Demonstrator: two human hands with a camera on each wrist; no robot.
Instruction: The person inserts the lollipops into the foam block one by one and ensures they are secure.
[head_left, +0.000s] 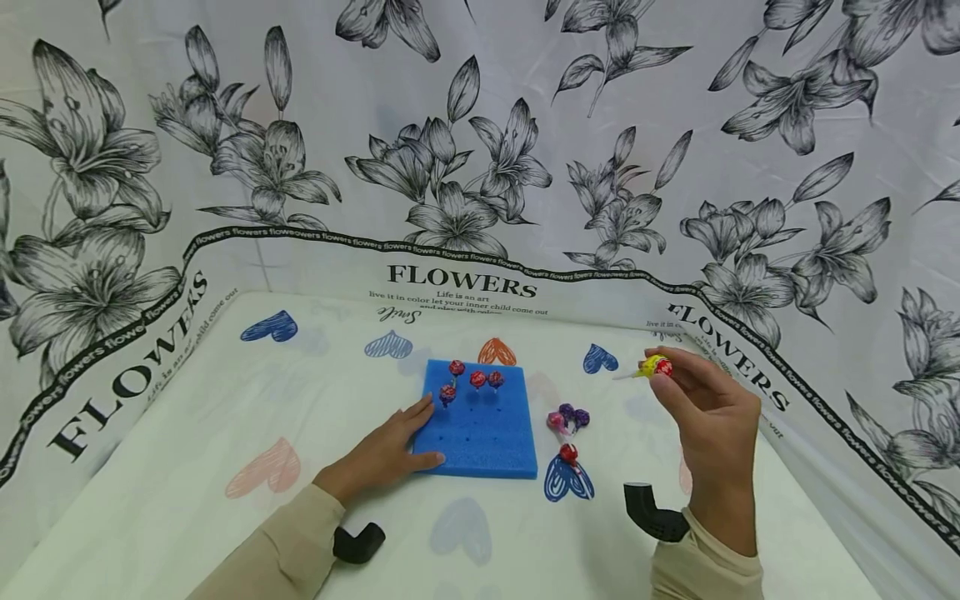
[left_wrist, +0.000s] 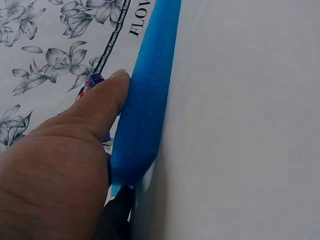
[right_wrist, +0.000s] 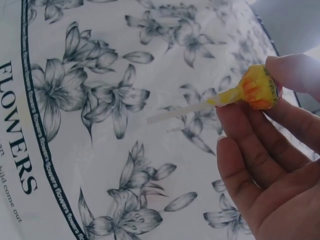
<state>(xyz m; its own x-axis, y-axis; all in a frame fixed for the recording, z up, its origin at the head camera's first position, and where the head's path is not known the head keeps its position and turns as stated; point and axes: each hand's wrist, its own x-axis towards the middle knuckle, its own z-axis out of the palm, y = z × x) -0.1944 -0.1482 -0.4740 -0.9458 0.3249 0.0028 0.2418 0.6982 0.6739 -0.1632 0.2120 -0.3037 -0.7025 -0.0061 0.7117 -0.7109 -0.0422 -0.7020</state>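
Yellow lollipop [right_wrist: 256,87] sits pinched between the right fingers [head_left: 697,371].

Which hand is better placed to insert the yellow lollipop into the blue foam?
Probably the right hand: it pinches the yellow lollipop, stick exposed, while the left hand touches the blue foam.

Curtained nook, kind unclear: flowered drapes [head_left: 315,75] around heart-printed cloth [head_left: 337,387].
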